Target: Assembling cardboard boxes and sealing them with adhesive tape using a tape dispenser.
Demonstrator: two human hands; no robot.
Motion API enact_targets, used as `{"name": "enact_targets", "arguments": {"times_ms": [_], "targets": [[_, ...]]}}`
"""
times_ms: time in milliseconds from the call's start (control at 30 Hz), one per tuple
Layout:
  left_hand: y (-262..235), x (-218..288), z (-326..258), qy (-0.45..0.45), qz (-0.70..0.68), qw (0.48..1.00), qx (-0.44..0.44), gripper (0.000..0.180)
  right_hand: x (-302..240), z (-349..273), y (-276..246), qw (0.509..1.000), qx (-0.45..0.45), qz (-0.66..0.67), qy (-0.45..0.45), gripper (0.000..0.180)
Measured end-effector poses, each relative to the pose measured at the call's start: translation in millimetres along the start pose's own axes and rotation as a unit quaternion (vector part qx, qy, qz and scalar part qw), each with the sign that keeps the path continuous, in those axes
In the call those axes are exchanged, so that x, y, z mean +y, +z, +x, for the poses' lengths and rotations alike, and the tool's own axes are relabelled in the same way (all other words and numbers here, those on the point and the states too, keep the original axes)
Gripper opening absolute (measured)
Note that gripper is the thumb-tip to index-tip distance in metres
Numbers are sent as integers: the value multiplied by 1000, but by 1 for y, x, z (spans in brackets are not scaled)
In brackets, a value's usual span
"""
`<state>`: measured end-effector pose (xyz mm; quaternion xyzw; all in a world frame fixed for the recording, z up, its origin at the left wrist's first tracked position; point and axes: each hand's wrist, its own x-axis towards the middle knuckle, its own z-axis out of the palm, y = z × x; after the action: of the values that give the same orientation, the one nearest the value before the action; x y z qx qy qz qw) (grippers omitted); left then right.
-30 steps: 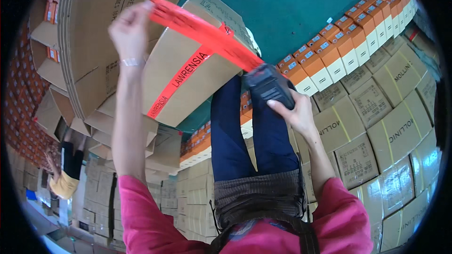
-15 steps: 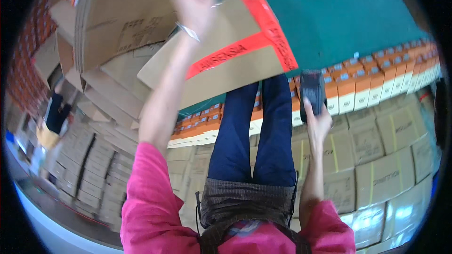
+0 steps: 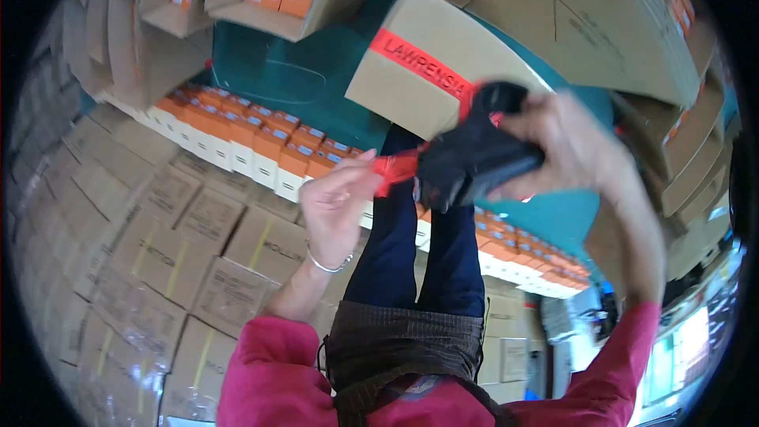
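Note:
My right hand (image 3: 565, 142), slightly blurred, grips a black tape dispenser (image 3: 470, 160) in front of my thighs. A short strip of red tape (image 3: 395, 171) runs from the dispenser's left end to my left hand (image 3: 338, 202). Its fingers are pinched on the strip's end, and a silver bracelet circles that wrist. Just beyond the dispenser lies a brown carton (image 3: 423, 28) on a green surface. Across the carton's side goes a band of red tape (image 3: 415, 62) with dark lettering; the dispenser hides part of it.
Orange and white small boxes (image 3: 277, 142) stand in rows along the near edge of the green surface (image 3: 277, 63). Open cartons (image 3: 292, 25) hold more of them. Large cardboard flaps (image 3: 545, 16) rise at the far right. Sealed cartons (image 3: 198, 221) are stacked at the left.
The view has swung round. My left hand has come back from over the taped carton and now pinches red tape. My right hand has brought the black dispenser in front of me.

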<state>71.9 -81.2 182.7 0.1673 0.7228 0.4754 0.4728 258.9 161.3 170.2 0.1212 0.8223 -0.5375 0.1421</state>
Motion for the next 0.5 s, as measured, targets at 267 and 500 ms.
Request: {"name": "enact_targets", "arguments": {"times_ms": [267,500], "targets": [[16,-245,100,-325,-334,801,376,31,112,221,-80,801,-121,-559,176,57],[-38,-289,155,-327,-356,824,295,39,189,127,12,852,196,-135,466,72]]}}
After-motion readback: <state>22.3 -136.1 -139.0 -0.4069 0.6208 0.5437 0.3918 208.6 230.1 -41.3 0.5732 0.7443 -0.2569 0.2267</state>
